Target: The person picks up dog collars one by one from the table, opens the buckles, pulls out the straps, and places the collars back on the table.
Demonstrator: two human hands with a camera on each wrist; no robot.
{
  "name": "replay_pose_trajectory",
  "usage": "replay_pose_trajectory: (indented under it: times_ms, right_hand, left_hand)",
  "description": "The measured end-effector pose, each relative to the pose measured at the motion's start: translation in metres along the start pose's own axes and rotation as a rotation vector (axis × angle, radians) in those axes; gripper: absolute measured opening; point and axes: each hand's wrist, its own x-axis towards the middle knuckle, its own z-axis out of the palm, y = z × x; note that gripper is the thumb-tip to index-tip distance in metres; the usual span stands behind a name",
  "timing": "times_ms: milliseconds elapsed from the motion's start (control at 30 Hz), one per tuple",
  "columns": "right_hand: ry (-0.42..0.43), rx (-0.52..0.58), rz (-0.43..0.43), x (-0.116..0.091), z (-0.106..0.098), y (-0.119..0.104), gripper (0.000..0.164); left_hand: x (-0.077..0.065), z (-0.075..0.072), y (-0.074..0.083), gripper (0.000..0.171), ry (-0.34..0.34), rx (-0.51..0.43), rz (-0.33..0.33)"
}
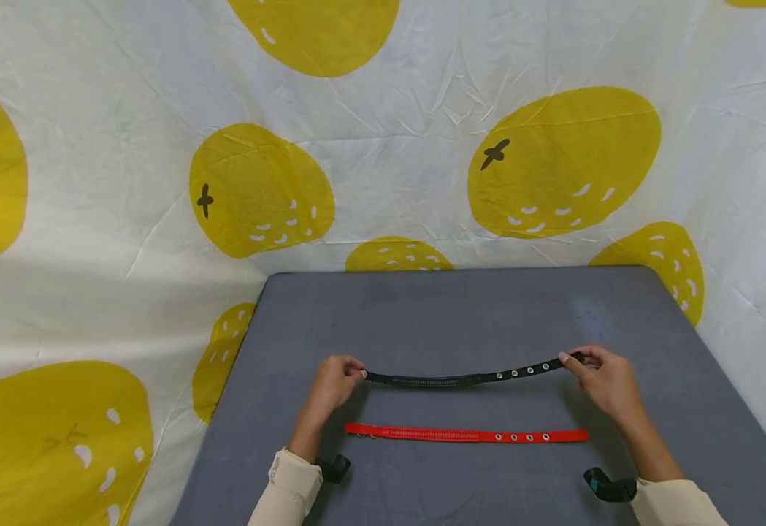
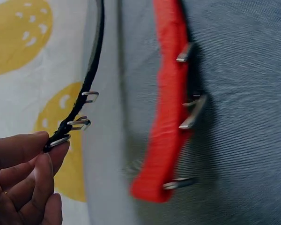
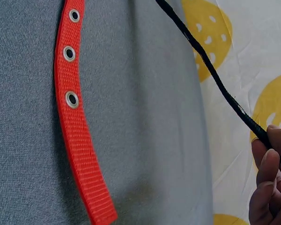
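Observation:
A black pet collar (image 1: 442, 381) with metal eyelets hangs in a shallow sag between my two hands, raised off the table. My left hand (image 1: 338, 378) pinches its buckle end; metal buckle parts (image 2: 79, 123) show there in the left wrist view. At the other end, past the eyelets, my right hand (image 1: 606, 380) pinches the tip between thumb and fingers. Nearer to me, a red collar (image 1: 431, 434) lies stretched out on the table, roughly parallel to the black one. Its eyelets (image 3: 71, 99) are on the right and its metal fittings (image 2: 194, 112) on the left.
The grey cloth-covered table (image 1: 455, 314) has edges at the back and both sides. A white curtain (image 1: 396, 183) with yellow fruit prints hangs behind and to the left and right. Black wrist-worn devices (image 1: 609, 486) sit under both wrists, low over the table.

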Motion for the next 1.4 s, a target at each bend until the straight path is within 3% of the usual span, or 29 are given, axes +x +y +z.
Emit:
replay_pose_trajectory:
  times_ms: [233,500,633,933,1400]
  right_hand:
    - [-0.047,-0.028,-0.049,0.0,0.001,0.009,0.03]
    - [-0.136,-0.107,0.03,-0.001,0.006,0.022,0.035]
    - [-0.187,-0.12,0.066,-0.002,0.011,0.026,0.04]
    - [-0.202,-0.13,0.071,0.0,0.019,0.038,0.038]
    - [-0.214,-0.297,0.135,-0.002,0.03,0.05,0.038]
  left_hand:
    - [0.003,0.011,-0.017,0.005,-0.068,0.009,-0.014]
    - [0.005,0.012,-0.031,0.005,-0.068,0.102,-0.054]
    - [0.004,0.011,-0.033,0.004,-0.053,0.152,-0.083]
    - [0.008,0.012,-0.037,0.005,-0.05,0.205,-0.117]
    - [0.01,0.013,-0.038,0.005,-0.056,0.243,-0.172]
